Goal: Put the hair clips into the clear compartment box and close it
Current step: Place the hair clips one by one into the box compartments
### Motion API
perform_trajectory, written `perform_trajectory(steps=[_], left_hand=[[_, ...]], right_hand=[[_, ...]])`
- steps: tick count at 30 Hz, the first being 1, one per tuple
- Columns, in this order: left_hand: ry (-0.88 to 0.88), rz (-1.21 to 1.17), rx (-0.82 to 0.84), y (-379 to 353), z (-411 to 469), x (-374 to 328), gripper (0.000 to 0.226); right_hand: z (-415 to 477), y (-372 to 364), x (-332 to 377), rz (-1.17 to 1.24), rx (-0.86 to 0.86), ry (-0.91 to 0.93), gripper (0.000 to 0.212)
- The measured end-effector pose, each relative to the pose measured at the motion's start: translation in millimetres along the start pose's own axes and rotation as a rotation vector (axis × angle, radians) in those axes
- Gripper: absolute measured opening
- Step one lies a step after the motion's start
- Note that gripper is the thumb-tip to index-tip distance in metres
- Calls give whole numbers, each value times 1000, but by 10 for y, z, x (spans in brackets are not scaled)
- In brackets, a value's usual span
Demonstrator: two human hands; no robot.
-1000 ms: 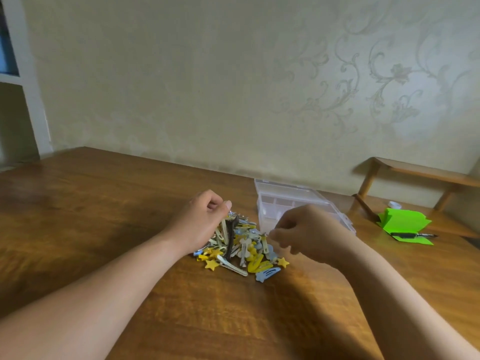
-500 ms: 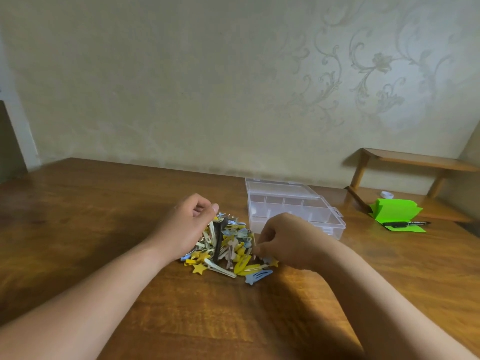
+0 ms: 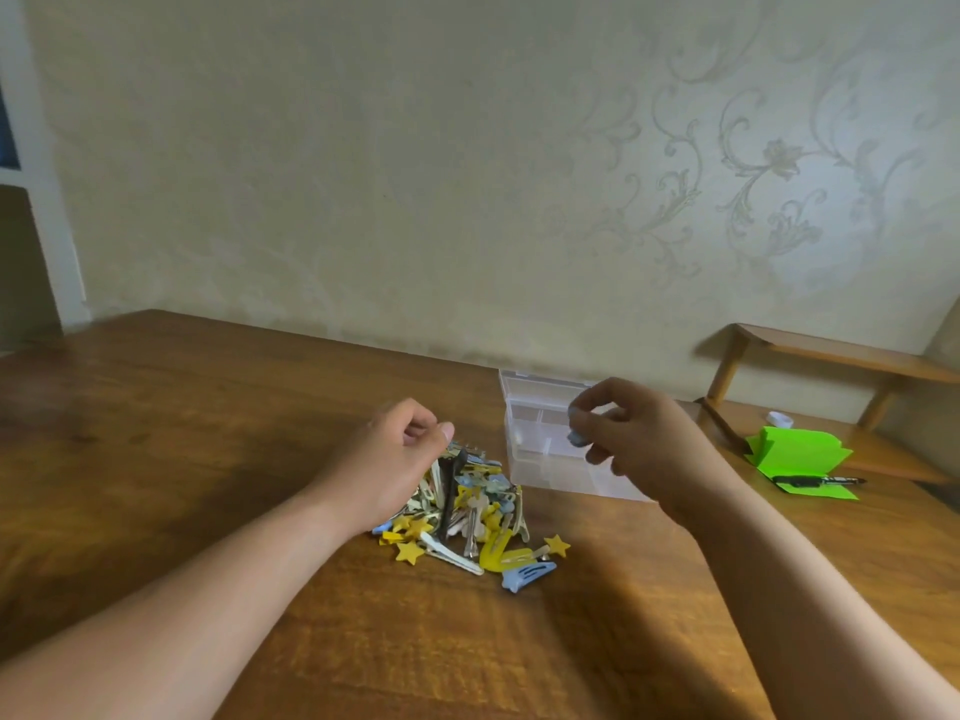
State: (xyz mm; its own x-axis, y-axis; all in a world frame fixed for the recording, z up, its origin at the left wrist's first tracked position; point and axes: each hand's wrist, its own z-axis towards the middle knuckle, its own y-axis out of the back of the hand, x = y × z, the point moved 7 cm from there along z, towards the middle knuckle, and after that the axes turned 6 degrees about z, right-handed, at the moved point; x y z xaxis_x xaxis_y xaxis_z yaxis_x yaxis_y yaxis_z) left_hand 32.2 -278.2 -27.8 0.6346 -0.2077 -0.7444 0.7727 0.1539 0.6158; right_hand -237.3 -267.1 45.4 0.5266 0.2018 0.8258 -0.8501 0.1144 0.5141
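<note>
Head view: hair clips (image 3: 467, 517) lie heaped on the wooden table (image 3: 208, 459), yellow, blue and metal ones mixed. The left hand (image 3: 395, 459) rests curled on the heap's left edge; whether it grips any, I cannot tell. The right hand (image 3: 639, 444) pinches a small blue clip (image 3: 575, 438) over the open clear compartment box (image 3: 540, 459), just behind the heap. Green paper (image 3: 795, 454) with a pen (image 3: 810, 480) lies further right.
</note>
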Motion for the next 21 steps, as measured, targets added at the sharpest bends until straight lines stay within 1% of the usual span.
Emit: perform_trajectory(steps=[3, 6, 8, 10, 14, 16, 18, 21], left_hand=[[-4, -3, -5, 7, 18, 15, 28], [5, -1, -6, 10, 25, 31, 28], [10, -9, -13, 15, 24, 28, 26], [11, -24, -26, 20, 24, 23, 26], [6, -1, -30, 26, 23, 7, 27], [5, 18, -29, 31, 20, 4, 28], [4, 26, -28, 32, 15, 2, 29], [-2, 11, -24, 26, 19, 11, 29]], right_hand=[[339, 9, -48, -56, -19, -40, 7], [714, -111, -142, -106, 26, -117, 12], [907, -233, -202, -127, 57, -149, 12], [1046, -365, -259, -198, 82, -166, 11], [1181, -546, -364, -401, 91, -198, 10], [1218, -599, -415, -471, 84, -209, 19], [1224, -616, -428, -474, 77, -214, 24], [1134, -569, -375, -454, 76, -207, 23]])
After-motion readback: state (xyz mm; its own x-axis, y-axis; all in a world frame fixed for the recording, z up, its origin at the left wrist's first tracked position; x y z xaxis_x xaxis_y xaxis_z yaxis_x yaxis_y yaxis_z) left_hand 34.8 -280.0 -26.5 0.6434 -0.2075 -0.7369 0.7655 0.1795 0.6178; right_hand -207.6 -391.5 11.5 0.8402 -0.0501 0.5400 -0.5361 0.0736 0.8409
